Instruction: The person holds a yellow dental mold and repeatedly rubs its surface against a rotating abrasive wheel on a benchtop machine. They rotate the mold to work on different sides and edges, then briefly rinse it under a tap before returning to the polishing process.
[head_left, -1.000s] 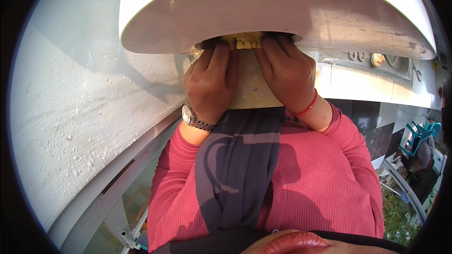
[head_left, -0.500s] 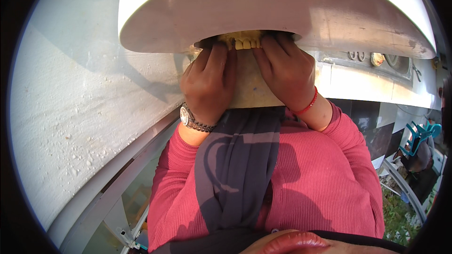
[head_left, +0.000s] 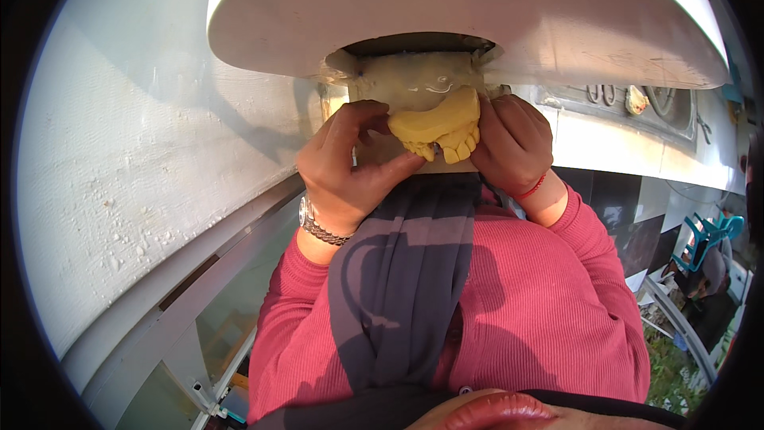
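A yellow plaster dental model (head_left: 436,126) with moulded teeth is held between my hands, tilted so its smooth curved base faces up and away and its teeth point toward me. My left hand (head_left: 350,151) pinches its left end, thumb beneath by the teeth. Closed on its right end is my right hand (head_left: 513,137), its fingertips partly hidden. Behind the model is a white machine housing (head_left: 398,0) with a dark wide opening (head_left: 422,44). A wet, pale tray or ledge (head_left: 382,80) extends from that opening under the model.
To the left stands a white wall (head_left: 159,151) with droplets or bumps on it, above a window frame (head_left: 183,287). A metal sink (head_left: 637,107) with a small yellowish lump lies to the right. Turquoise clips (head_left: 704,239) hang at the far right.
Both hands have drawn the dental model out of the housing's opening toward me. Its base has turned into view, and the wet ledge behind it is now visible.
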A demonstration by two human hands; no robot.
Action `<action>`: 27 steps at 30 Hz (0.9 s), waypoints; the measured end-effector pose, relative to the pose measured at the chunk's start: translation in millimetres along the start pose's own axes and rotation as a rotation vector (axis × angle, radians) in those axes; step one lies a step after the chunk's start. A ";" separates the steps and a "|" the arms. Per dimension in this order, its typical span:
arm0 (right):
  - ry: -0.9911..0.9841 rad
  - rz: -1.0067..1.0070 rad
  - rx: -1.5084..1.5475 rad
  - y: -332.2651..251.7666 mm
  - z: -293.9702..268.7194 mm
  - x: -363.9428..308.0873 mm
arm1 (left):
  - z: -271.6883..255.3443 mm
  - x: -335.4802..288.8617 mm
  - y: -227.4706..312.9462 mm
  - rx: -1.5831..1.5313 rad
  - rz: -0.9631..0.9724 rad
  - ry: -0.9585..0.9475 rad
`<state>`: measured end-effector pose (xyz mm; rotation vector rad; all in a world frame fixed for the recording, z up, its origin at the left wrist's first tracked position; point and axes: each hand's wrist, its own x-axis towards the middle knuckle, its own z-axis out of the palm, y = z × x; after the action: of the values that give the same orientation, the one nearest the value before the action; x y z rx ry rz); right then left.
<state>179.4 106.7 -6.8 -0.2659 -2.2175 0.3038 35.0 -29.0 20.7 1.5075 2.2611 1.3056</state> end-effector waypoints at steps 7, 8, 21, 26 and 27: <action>0.094 -0.164 0.120 20.8 -19.6 -20.4 | 17.7 -0.7 20.8 -0.500 0.087 -0.351; 0.097 -0.140 0.137 23.5 -22.9 -23.0 | 24.7 -4.1 25.2 -0.552 0.027 -0.350; -0.207 0.461 0.912 73.1 -115.8 -68.1 | 100.6 0.9 93.3 -0.248 0.290 -0.329; -0.271 0.745 0.845 79.4 -156.5 -72.9 | 136.9 2.5 116.4 -0.233 0.353 -0.371; -0.270 0.774 0.836 84.9 -162.8 -74.8 | 141.7 3.9 121.4 -0.215 0.367 -0.394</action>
<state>360.6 185.4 9.9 -0.6244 -1.9363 1.7023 191.6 72.5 20.7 1.9517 1.6071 1.1524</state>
